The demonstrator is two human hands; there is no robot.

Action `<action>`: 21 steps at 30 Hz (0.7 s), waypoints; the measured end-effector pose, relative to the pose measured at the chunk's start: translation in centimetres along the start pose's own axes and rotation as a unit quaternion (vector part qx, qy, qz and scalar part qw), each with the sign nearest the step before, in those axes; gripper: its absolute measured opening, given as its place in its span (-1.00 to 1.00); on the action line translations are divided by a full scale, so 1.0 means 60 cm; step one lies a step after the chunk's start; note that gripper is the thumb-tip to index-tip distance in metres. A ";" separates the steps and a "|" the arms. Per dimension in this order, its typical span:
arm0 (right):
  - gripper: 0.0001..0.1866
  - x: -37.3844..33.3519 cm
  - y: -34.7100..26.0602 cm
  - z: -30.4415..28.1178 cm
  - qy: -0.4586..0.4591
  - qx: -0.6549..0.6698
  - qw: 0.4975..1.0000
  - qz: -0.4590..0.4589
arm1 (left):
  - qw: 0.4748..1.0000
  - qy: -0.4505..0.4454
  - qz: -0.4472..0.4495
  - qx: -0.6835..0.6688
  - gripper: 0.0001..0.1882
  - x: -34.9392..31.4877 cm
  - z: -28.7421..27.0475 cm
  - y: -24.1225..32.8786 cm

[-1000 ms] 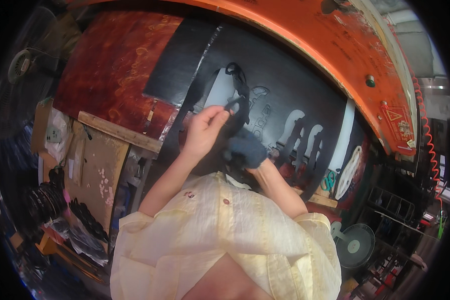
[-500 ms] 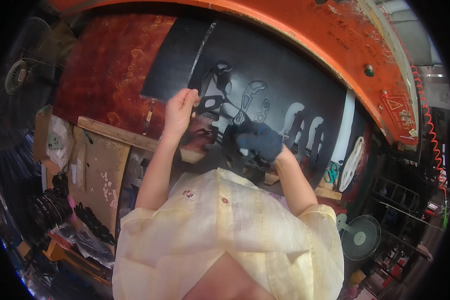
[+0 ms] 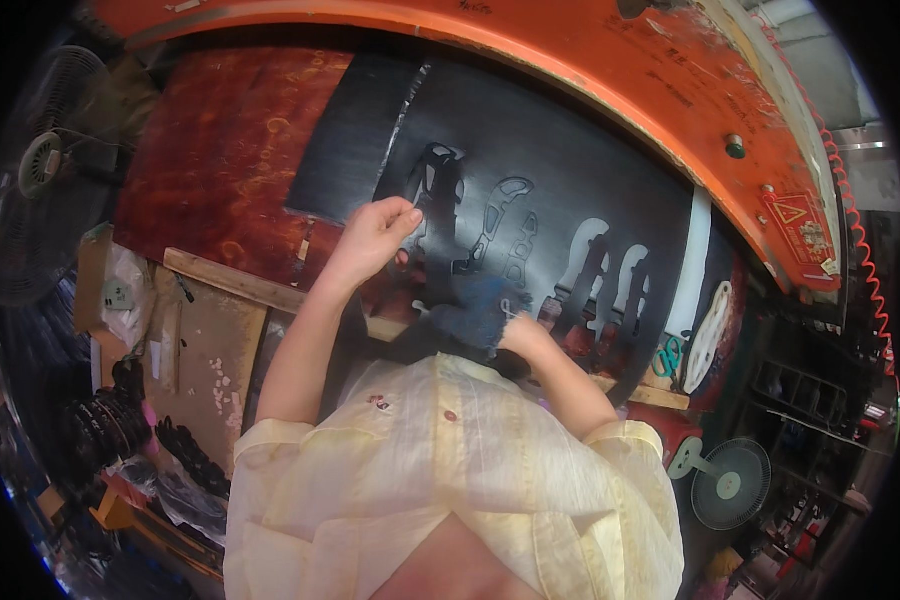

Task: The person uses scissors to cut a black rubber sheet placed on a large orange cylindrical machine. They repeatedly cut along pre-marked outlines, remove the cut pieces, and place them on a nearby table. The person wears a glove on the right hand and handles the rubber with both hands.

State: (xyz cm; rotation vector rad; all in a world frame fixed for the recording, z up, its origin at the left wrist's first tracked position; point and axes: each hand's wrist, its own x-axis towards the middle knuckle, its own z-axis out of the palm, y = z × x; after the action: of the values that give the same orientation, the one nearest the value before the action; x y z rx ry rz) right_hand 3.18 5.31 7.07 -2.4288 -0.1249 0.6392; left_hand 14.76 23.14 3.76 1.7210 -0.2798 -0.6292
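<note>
My left hand (image 3: 382,232), bare, is closed in a pinch at the left edge of a dark strip with cut-outs (image 3: 440,185); whether anything is between the fingertips is hidden. My right hand (image 3: 482,312) wears a dark blue, frayed glove and is low over the near edge of the black sheet (image 3: 530,130). Its fingers are blurred against dark material. Curved outlines (image 3: 505,205) are cut in the sheet ahead of the glove. Farther right, long curved openings (image 3: 582,250) show a pale surface underneath.
An orange machine beam (image 3: 570,55) arches over the far side. A reddish-brown board (image 3: 225,150) lies at left, with a wooden strip (image 3: 235,280) along its near edge. Green-handled scissors (image 3: 667,355) and a white slotted piece (image 3: 708,335) lie at right. Fans (image 3: 728,485) stand nearby.
My left hand has moved slightly right and nearer me. The gloved right hand has moved left and nearer my body; the black piece with holes seen by it before is no longer distinct.
</note>
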 end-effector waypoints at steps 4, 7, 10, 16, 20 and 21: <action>-0.73 0.010 0.041 -0.008 0.087 -0.056 0.994 -0.015 | 0.977 -0.035 -0.047 -0.205 -0.78 -0.012 0.030 -0.024; -0.71 0.018 0.086 -0.026 0.153 -0.114 0.981 0.025 | 0.966 -0.054 -0.054 -0.248 -0.77 -0.013 0.061 -0.036; -0.72 0.043 0.116 -0.034 0.243 -0.105 0.963 0.052 | 0.961 -0.035 -0.002 -0.275 -0.78 -0.010 0.085 -0.039; -0.62 0.060 0.120 -0.090 0.123 -0.081 0.977 0.151 | 0.984 -0.002 0.005 -0.179 -0.85 -0.002 0.070 -0.023; -0.57 -0.002 0.116 -0.097 0.146 -0.061 0.980 0.122 | 0.977 -0.051 -0.054 -0.198 -0.82 0.019 0.046 -0.007; -0.59 -0.030 0.123 -0.089 0.187 0.003 0.976 0.111 | 0.958 -0.074 -0.039 -0.274 -0.80 0.019 0.057 -0.007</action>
State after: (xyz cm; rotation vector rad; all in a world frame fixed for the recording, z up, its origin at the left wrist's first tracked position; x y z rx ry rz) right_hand 3.64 -3.97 7.13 -2.5297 0.3063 0.2635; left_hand 13.77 19.85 2.59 1.1580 -0.1237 -0.8098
